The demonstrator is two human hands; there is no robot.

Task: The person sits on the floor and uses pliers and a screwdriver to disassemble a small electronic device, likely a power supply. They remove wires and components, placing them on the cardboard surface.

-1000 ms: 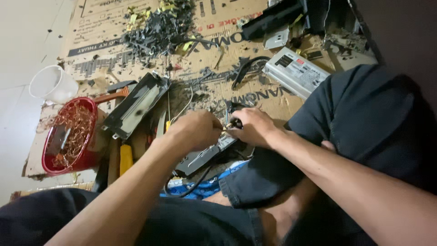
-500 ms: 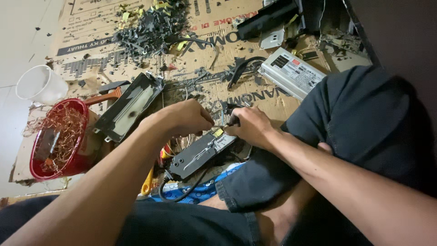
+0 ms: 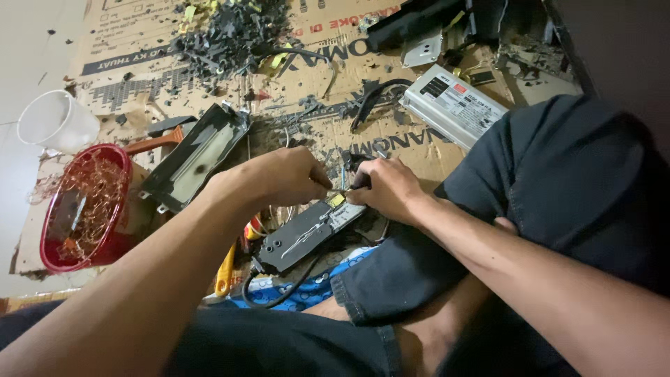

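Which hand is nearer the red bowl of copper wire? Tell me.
Left. The left hand is apart from the red bowl, off to its right across the cardboard; the right hand is farther right still.

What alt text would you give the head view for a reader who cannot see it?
Both hands, the left hand and the right hand, meet over one end of a flat black rectangular electronic module lying on scrap-littered brown cardboard. Left of them stand a red plastic bowl of copper wire and a white cup; a silver metal box lies beyond.
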